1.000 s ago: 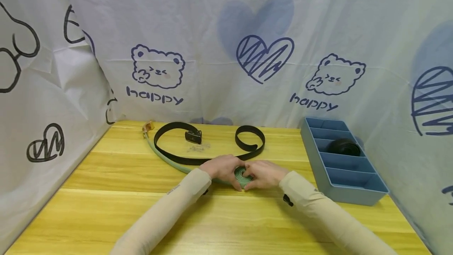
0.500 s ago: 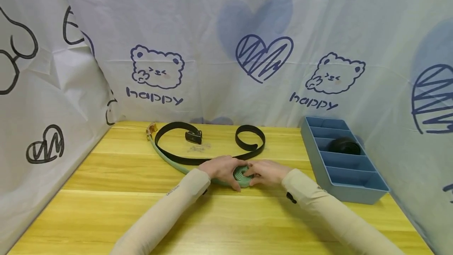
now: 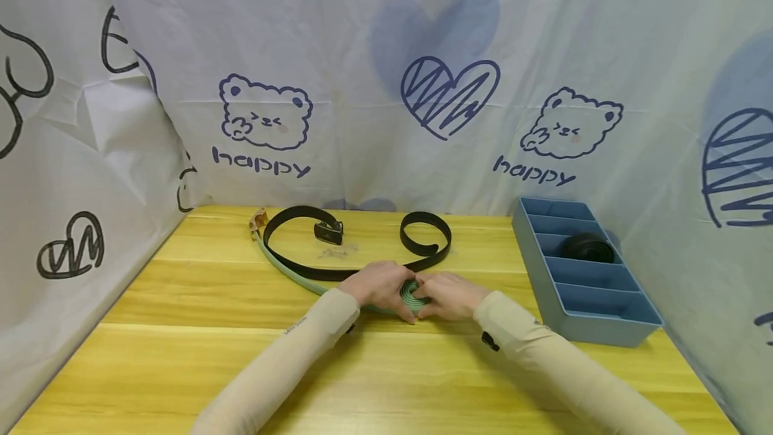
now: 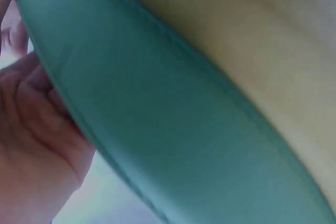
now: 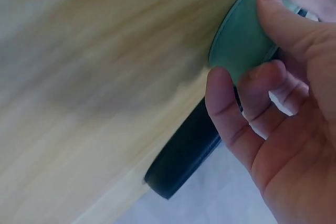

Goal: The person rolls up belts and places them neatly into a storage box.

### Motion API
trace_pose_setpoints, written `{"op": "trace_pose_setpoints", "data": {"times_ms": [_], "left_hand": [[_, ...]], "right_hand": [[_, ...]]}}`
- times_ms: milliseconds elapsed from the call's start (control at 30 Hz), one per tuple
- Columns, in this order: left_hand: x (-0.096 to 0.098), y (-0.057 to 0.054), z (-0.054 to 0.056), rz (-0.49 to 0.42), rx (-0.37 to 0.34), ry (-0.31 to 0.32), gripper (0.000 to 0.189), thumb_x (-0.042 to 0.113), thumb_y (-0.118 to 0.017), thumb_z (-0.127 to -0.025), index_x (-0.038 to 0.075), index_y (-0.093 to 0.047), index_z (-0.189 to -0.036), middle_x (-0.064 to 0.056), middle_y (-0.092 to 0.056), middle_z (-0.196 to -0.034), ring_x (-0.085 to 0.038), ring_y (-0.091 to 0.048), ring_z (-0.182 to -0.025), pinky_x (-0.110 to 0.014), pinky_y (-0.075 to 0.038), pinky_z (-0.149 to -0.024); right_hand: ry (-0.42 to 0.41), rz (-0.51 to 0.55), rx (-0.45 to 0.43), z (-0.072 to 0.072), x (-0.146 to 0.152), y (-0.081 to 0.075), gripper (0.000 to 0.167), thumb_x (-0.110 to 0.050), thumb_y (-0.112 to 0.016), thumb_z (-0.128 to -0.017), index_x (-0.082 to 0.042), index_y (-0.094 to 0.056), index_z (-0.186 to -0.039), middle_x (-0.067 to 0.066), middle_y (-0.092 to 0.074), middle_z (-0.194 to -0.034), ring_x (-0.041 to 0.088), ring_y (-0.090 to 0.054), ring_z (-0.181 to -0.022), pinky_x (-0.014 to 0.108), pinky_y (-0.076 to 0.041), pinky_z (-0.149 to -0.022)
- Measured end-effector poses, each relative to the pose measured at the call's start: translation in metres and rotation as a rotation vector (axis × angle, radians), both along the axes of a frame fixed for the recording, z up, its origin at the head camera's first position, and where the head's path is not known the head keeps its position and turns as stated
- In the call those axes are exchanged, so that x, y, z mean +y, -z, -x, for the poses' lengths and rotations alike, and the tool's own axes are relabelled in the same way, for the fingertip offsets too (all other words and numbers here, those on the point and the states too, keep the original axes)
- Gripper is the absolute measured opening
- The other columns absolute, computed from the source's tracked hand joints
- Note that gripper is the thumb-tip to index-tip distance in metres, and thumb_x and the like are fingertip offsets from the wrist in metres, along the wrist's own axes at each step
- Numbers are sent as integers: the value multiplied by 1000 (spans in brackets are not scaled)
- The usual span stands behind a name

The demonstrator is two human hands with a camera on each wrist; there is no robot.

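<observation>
A green belt lies partly rolled near the middle of the table, its coil [image 3: 413, 295] standing on edge with the spiral facing up. My left hand [image 3: 382, 287] curls round the coil's left side. Opposite it, my right hand [image 3: 449, 295] grips the right side, thumb and fingers on the outer turn. In the right wrist view the thumb presses the green strap [image 5: 244, 43]. The unrolled strap [image 4: 157, 87] runs past the left hand, filling the left wrist view, and leads to a gold-coloured buckle [image 3: 258, 221] at the back left.
Just behind the hands a black belt [image 3: 326, 274] lies loosely curved, with a dark buckle [image 3: 329, 231] at one end and a loop at the other. On the right stands a blue compartment tray [image 3: 610, 332] holding a rolled black belt [image 3: 588, 248]. Printed cloth [image 3: 362, 119] hangs behind.
The green belt's buckle has been drawn slightly right. The right hand shifted a little right, then back against the coil. The left hand has hardly moved.
</observation>
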State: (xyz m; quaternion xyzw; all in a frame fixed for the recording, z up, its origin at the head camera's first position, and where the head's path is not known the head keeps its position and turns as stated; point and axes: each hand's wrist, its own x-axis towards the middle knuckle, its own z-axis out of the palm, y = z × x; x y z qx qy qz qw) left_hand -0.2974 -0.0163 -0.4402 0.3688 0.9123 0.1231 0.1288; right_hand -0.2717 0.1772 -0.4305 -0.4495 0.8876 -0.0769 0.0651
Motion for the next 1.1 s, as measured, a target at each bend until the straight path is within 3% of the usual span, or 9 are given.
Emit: {"op": "trace_pose_setpoints", "data": {"times_ms": [133, 200, 433, 500, 667, 800, 1100], "left_hand": [[-3, -2, 2, -20, -85, 13, 61, 47, -86, -71, 24, -63, -123, 13, -67, -100, -2, -60, -79, -23, -50, -73], [-4, -2, 2, -30, -95, 20, 60, 45, -86, -71, 25, -63, -123, 13, -67, -100, -2, -60, -80, -23, -50, -74], [-2, -4, -1, 11, 36, 7, 53, 56, -85, -67, 26, -70, -108, 15, -65, -83, -4, -57, -67, -24, -47, -63], [-2, -2, -1, 14, 43, -4, 52, 57, -85, -67, 25, -70, -104, 14, -64, -81, -4, -57, -65, -24, -47, -61], [-7, 2, 2, 1, -19, -12, 64, 55, -84, -69, 23, -65, -121, 11, -67, -95, -4, -59, -75, -24, -50, -69], [-9, 3, 2, -19, -88, 0, 73, 51, -84, -72, 23, -58, -133, 10, -67, -102, -2, -60, -79, -22, -50, -73], [-6, -4, -1, -44, -96, -3, 55, 48, -85, -72, 24, -65, -118, 12, -66, -92, -3, -60, -74, -22, -49, -68]], "right_hand": [[-10, -38, 2, 2, 3, -1, 33, -30, -76, -84, -12, -73, -112, -3, -55, -95, 7, -52, -79, 25, -46, -70], [-5, -49, -8, 3, 2, -1, 36, -31, -75, -85, -13, -72, -116, -3, -56, -98, 7, -53, -81, 25, -46, -72], [20, 1, 22, 1, -6, 2, 27, -40, -76, -84, -17, -71, -98, -7, -58, -90, 4, -48, -70, 21, -40, -62], [20, 16, 32, 0, -6, 4, 24, -39, -76, -84, -17, -70, -93, -7, -56, -87, 3, -45, -68, 21, -38, -61], [4, 20, 15, 1, -4, 3, 19, -30, -76, -85, -15, -71, -95, -6, -58, -89, 4, -47, -71, 21, -41, -64], [-13, -3, 1, 2, -3, -1, 24, -27, -76, -84, -15, -72, -104, -5, -61, -95, 4, -49, -73, 21, -42, -65], [3, 9, 21, 1, -8, 2, 24, -37, -74, -86, -16, -69, -96, -7, -54, -88, 3, -45, -69, 21, -38, -61]]}}
